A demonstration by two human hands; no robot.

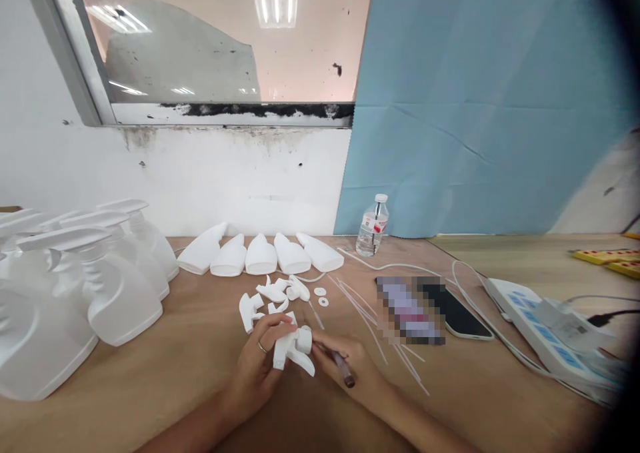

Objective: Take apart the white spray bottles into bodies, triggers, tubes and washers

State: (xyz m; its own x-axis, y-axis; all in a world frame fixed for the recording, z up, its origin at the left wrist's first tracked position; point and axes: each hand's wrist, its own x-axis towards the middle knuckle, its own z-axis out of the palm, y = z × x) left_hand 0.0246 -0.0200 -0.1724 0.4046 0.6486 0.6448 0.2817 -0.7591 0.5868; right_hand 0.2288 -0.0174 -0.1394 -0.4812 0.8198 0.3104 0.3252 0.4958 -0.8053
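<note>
My left hand (257,366) is closed around a white trigger sprayer head (293,352), held just above the wooden table (190,346). My right hand (350,366) touches the sprayer's round collar and grips a thin dark tool (343,366) like a pen. A ring shows on a left finger. Just beyond the hands lie several loose white sprayer heads (273,296) and two small white washers (321,296). Thin clear dip tubes (370,320) are scattered to the right.
Assembled white spray bottles (100,273) stand at the left. Several empty white bottles (260,254) lie in a row by the wall. A water bottle (373,226), two phones (430,306), a power strip (540,320) with cables and yellow items (607,256) occupy the right.
</note>
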